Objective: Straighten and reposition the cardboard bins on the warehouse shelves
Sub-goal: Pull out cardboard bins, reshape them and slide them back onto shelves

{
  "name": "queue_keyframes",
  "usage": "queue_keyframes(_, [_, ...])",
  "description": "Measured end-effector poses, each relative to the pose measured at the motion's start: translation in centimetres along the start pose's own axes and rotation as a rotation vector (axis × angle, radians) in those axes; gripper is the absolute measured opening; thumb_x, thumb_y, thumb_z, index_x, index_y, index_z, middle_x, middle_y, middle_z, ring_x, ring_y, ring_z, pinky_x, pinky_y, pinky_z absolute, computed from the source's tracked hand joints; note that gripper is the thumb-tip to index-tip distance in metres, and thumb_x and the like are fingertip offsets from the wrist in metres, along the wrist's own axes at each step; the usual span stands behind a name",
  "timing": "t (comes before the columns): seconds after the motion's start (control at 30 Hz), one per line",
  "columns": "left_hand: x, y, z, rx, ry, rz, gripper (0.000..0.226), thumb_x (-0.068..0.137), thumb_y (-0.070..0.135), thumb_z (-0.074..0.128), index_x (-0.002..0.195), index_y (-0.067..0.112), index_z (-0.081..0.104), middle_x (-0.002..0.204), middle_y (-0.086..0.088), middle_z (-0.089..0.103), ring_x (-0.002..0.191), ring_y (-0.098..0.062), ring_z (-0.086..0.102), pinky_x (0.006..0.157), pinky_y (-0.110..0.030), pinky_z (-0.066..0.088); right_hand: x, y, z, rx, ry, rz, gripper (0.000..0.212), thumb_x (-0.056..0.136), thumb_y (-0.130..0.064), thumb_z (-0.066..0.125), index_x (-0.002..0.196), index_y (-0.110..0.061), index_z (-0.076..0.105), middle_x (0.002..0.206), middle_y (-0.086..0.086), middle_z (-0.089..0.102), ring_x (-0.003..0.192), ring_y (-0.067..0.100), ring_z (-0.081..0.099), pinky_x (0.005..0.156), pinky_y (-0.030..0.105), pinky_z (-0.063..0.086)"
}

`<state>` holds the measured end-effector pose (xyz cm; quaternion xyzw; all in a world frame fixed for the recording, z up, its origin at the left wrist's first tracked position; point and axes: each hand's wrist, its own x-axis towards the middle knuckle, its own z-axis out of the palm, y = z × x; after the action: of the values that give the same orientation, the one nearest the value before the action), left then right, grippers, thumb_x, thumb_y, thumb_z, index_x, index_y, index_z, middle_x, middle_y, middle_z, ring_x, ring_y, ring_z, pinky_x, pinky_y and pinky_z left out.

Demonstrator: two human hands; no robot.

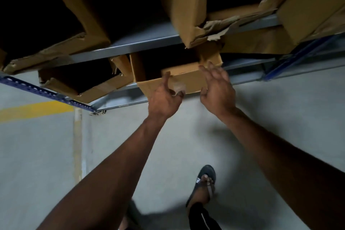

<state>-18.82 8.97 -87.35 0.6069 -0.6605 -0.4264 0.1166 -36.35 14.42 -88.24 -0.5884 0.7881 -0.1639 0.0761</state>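
While fingers curl: left hand point(164, 99) grips the cardboard bin point(186, 80) front edge.
Right hand point(217, 87): fingers spread, beside the bin's right corner; contact unclear.
Bin: lower shelf point(242, 78), open front facing outward, skewed to shelf edge; long axis unclear.

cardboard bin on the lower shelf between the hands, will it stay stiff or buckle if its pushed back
The cardboard bin will probably flex: its front wall is low and its upper flap is torn and bent. It looks open and dark inside, so it is likely light and should slide on the metal shelf. The left hand holding the front edge may crumple it.
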Motion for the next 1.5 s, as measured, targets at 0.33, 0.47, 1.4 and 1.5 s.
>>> queue_keyframes(0.33, [-1.1,-0.5,2.1,-0.342,0.273,-0.173,0.066,0.097,0.041,0.074,0.153,0.032,0.039,0.137,-0.009,0.059,0.108,-0.024,0.065,0.095,-0.046,0.060,3.5,4.2,-0.1,-0.108,-0.157,-0.257,0.033,0.095,-0.011,0.064,0.126,-0.021,0.071,0.111,0.009,0.072,0.108,0.034,0.063,0.095,0.043,0.046])
queue_keyframes(0.47, [-4.1,-1.6,3.0,-0.920,0.443,-0.485,0.105,0.088,0.043,0.085,0.162,0.040,0.010,0.151,-0.012,0.048,0.122,-0.030,0.064,0.091,-0.048,0.063,-2.6,3.2,0.8,-0.035,-0.136,-0.243,0.040,0.078,-0.006,0.079,0.113,-0.024,0.078,0.093,0.005,0.078,0.080,0.034,0.070,0.071,0.038,0.057])
queue_keyframes(1.4, [-61.9,-17.4,-15.7,-0.665,0.323,-0.607,0.053,0.099,0.013,0.065,0.149,0.025,0.052,0.109,-0.016,0.076,0.083,-0.037,0.078,0.059,-0.046,0.066,-53.4,-18.2,-22.4,0.129,-0.395,-0.189,0.031,0.096,-0.034,0.067,0.126,-0.025,0.073,0.125,-0.003,0.073,0.114,0.022,0.066,0.091,0.031,0.051])
queue_keyframes(1.5, [-66.9,-18.0,-21.0,-0.549,0.301,-0.554,0.066,0.091,0.012,0.065,0.152,0.031,0.053,0.094,-0.014,0.079,0.075,-0.034,0.078,0.057,-0.045,0.064,-53.0,-19.2,-26.6,0.108,-0.342,-0.243,0.039,0.092,-0.024,0.071,0.131,-0.022,0.070,0.130,0.002,0.071,0.119,0.026,0.064,0.096,0.030,0.047])
